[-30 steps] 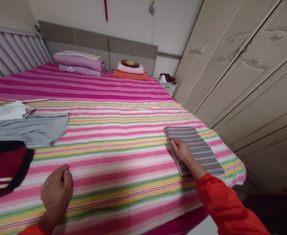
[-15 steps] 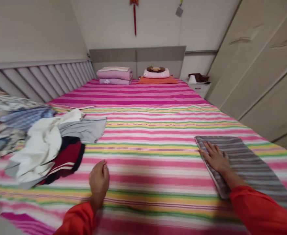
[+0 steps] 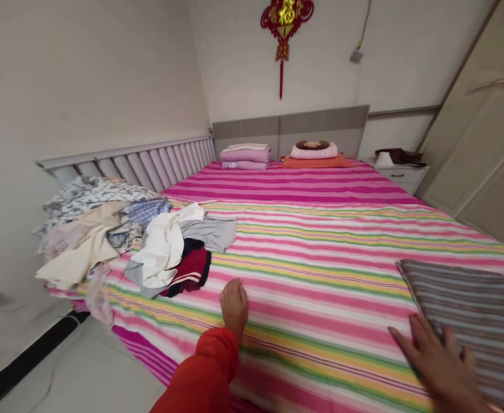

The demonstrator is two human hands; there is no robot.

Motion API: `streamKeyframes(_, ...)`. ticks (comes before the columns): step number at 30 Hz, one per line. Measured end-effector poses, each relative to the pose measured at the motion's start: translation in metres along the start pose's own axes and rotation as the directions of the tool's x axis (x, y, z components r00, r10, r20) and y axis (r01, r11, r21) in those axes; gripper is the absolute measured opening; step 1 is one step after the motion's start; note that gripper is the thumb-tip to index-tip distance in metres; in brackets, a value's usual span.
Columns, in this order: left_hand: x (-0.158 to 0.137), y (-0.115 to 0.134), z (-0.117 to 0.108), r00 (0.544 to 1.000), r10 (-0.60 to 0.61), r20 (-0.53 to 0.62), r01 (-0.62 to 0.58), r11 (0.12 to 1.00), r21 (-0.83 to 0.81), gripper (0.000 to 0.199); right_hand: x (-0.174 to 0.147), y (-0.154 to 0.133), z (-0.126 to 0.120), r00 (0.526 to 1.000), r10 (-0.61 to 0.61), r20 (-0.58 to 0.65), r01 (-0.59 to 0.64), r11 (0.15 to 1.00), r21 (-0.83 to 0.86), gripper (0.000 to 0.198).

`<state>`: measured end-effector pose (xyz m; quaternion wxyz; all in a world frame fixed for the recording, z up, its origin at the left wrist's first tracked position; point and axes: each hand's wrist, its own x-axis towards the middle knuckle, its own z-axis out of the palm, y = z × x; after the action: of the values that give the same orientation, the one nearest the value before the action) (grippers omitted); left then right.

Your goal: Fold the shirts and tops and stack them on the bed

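Observation:
My left hand is curled closed above or on the striped bedsheet, with nothing visible in it. Just left of it is a loose heap with a dark red and navy garment, a white garment and a grey garment. My right hand, fingers spread, is at the near left edge of a folded grey-brown striped cloth lying flat on the bed. Whether the palm presses on the cloth I cannot tell.
A larger pile of clothes lies by the white bed rail. Folded purple bedding and a pink pillow stand by the headboard. A nightstand and wardrobe are on the right.
The view has swung left and shows more of the wall and clothes pile. My right hand has slid from the top of the striped cloth toward its near left edge. My left hand stays curled.

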<state>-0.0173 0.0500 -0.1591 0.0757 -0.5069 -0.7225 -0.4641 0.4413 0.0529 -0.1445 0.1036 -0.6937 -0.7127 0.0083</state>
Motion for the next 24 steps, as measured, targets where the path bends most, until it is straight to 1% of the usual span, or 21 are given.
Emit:
streamKeyframes(2, 0.0, 0.001, 0.0, 1.0, -0.005, -0.018, 0.005, 1.0, -0.021, 0.032, -0.018, -0.035, 0.006, 0.995, 0.052, 0.089, -0.051, 0.999, -0.011, 0.054)
streamKeyframes(4, -0.001, 0.001, 0.0, 1.0, -0.013, -0.027, 0.011, 0.999, -0.051, 0.031, -0.032, -0.072, 0.01, 0.983, 0.127, 0.129, -0.13, 0.991, 0.014, 0.072)
streamKeyframes(5, -0.001, 0.002, -0.001, 0.999, -0.017, -0.028, 0.015, 0.998, -0.069, 0.031, -0.038, -0.09, 0.012, 0.981, 0.134, 0.143, -0.141, 0.989, 0.037, 0.079)
streamKeyframes(6, -0.001, 0.002, -0.001, 1.0, -0.02, -0.024, 0.018, 0.996, -0.087, 0.03, -0.044, -0.105, 0.012, 0.982, 0.11, 0.156, -0.12, 0.991, 0.06, 0.084)
streamKeyframes(8, 0.0, 0.002, -0.003, 1.0, -0.017, -0.002, 0.017, 0.992, -0.129, 0.028, -0.054, -0.13, 0.013, 0.984, 0.006, 0.178, -0.022, 0.996, 0.089, 0.084)
streamKeyframes(10, 0.005, 0.0, -0.008, 0.999, -0.002, 0.034, 0.007, 0.985, -0.174, 0.025, -0.062, -0.145, 0.012, 0.979, -0.065, 0.194, 0.051, 0.996, 0.078, 0.081)
streamKeyframes(12, 0.015, -0.007, -0.018, 0.999, 0.006, 0.052, 0.005, 0.977, -0.211, 0.025, -0.066, -0.152, 0.011, 0.975, -0.09, 0.202, 0.084, 0.996, 0.037, 0.077)
streamKeyframes(14, 0.032, -0.02, -0.037, 1.0, -0.006, 0.026, 0.012, 0.973, -0.231, 0.029, -0.066, -0.154, 0.011, 0.973, -0.106, 0.206, 0.108, 0.994, 0.004, 0.073)
streamKeyframes(16, 0.054, -0.039, -0.065, 0.996, -0.072, -0.055, 0.06, 0.98, -0.187, 0.033, -0.063, -0.154, 0.012, 0.971, -0.131, 0.199, 0.135, 0.991, -0.01, 0.071)
streamKeyframes(17, 0.065, -0.051, -0.08, 0.986, -0.128, -0.109, 0.113, 0.984, -0.135, 0.034, -0.061, -0.154, 0.013, 0.971, -0.144, 0.192, 0.149, 0.989, -0.013, 0.07)
streamKeyframes(18, 0.076, -0.063, -0.095, 0.963, -0.209, -0.172, 0.204, 0.978, -0.043, 0.034, -0.059, -0.154, 0.014, 0.971, -0.153, 0.186, 0.159, 0.987, -0.017, 0.069)
streamKeyframes(20, 0.093, -0.088, -0.125, 0.906, -0.336, -0.259, 0.368, 0.926, 0.085, 0.036, -0.056, -0.157, 0.016, 0.972, -0.159, 0.173, 0.166, 0.986, -0.029, 0.069)
streamKeyframes(21, 0.1, -0.099, -0.137, 0.883, -0.377, -0.278, 0.422, 0.899, 0.119, 0.036, -0.055, -0.159, 0.016, 0.973, -0.156, 0.171, 0.165, 0.986, -0.037, 0.069)
streamKeyframes(22, 0.104, -0.11, -0.148, 0.874, -0.4, -0.277, 0.447, 0.885, 0.13, 0.035, -0.054, -0.161, 0.015, 0.973, -0.153, 0.171, 0.163, 0.986, -0.045, 0.069)
streamKeyframes(23, 0.108, -0.118, -0.157, 0.875, -0.407, -0.263, 0.45, 0.883, 0.132, 0.034, -0.054, -0.164, 0.013, 0.974, -0.148, 0.173, 0.158, 0.986, -0.051, 0.069)
streamKeyframes(24, 0.111, -0.125, -0.164, 0.888, -0.393, -0.24, 0.433, 0.89, 0.145, 0.032, -0.054, -0.166, 0.011, 0.974, -0.14, 0.177, 0.152, 0.987, -0.057, 0.068)
